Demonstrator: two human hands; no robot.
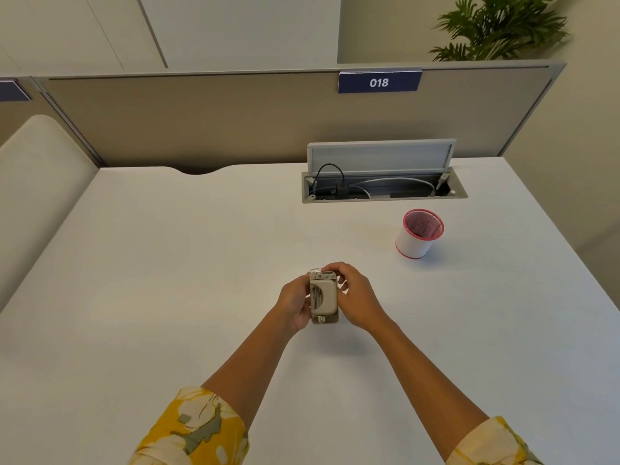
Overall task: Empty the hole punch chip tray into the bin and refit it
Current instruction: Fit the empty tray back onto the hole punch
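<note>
- Head view: left hand (295, 305) and right hand (355, 297) both clamped on hole punch (322, 297), just above surface (167, 263).
- Likely step: freeing chip tray; next, carry to bin (419, 234), far right.

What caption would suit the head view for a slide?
Both hands, left hand and right hand, hold a beige hole punch above a white desk, with a small red-rimmed bin nearby.

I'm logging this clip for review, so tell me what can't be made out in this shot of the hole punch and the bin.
Head view only:
- Chip tray on the small beige metal hole punch: the left hand and right hand cover its sides, so whether it is fitted is unclear.
- Contents of the white bin with red mesh rim: too small, its wall hides the bottom.
- Both elbows: cut off by the bottom edge.
</note>
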